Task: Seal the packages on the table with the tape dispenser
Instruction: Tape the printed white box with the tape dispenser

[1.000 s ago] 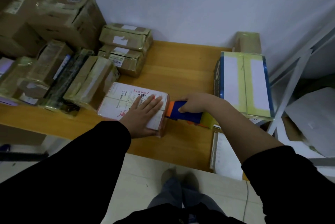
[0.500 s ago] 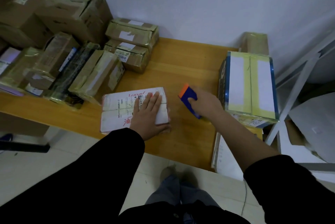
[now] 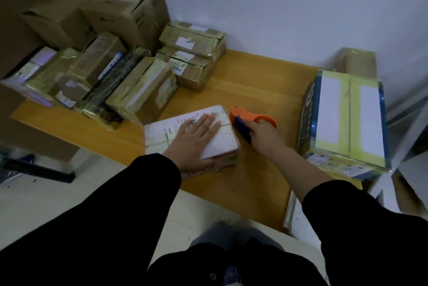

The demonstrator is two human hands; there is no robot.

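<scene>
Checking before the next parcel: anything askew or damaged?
The taped brown boxes at left lean on each other, tilted, not flat. The white package under the left hand sits near the table's front edge.

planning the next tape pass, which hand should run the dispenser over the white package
Right. The right hand grips the tape dispenser beside the white package; the left hand lies flat on top, steadying it.

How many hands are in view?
2: the left hand presses flat on the white package; the right hand grips the orange tape dispenser beside it.
</scene>
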